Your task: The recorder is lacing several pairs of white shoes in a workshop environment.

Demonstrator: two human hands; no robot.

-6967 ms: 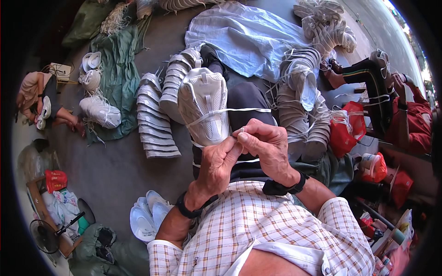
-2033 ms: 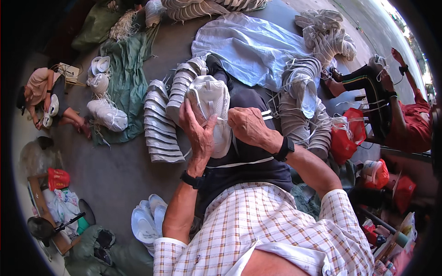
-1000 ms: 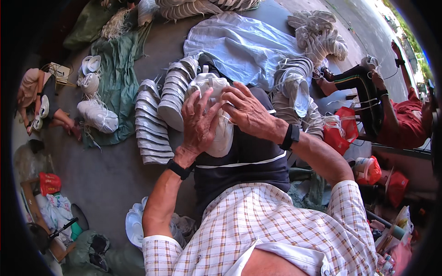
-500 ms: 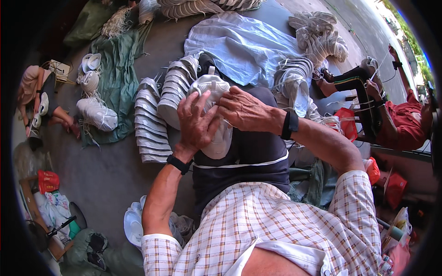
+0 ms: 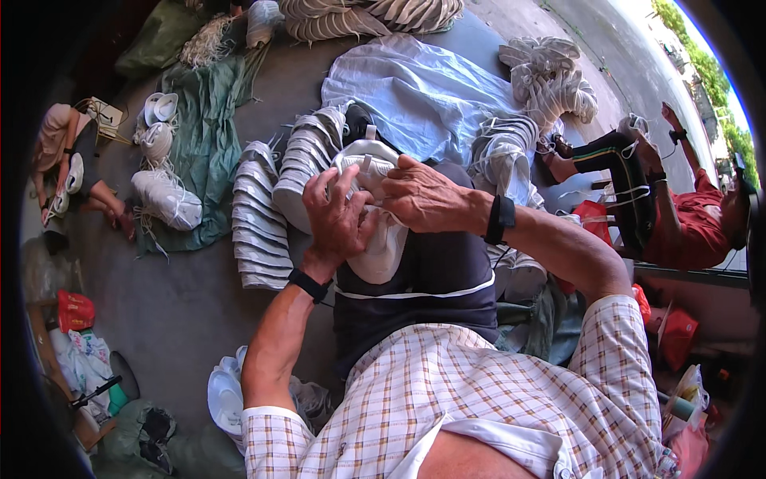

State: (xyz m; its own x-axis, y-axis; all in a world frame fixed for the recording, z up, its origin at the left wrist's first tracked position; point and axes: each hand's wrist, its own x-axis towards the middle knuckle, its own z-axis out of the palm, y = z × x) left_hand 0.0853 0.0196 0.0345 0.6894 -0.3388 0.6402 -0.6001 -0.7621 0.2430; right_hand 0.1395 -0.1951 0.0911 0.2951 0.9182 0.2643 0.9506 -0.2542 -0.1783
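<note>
A white shoe [image 5: 380, 257] lies over my lap, its rounded toe toward me and its opening with a pull loop away from me. My left hand [image 5: 339, 217] grips it from the left, fingers bent over the lacing area. From the right, my right hand [image 5: 424, 196] pinches at the middle of the shoe with fingers pressed together. What lies in that pinch is too small and covered to make out. Just beyond my left hand stand two rows of nested white shoes [image 5: 262, 219], close to my knees.
A pale blue cloth [image 5: 415, 88] is spread ahead, with more stacked shoes [image 5: 504, 156] at its right. Green sheeting [image 5: 199, 152] with shoes lies left. One person [image 5: 678, 207] sits at right with a shoe; another [image 5: 80, 168] works at far left. White shoes [image 5: 226, 395] sit by my left elbow.
My right fingers have shifted slightly over the shoe, and my left hand stays on it. The person at right has raised an arm away from their shoe.
</note>
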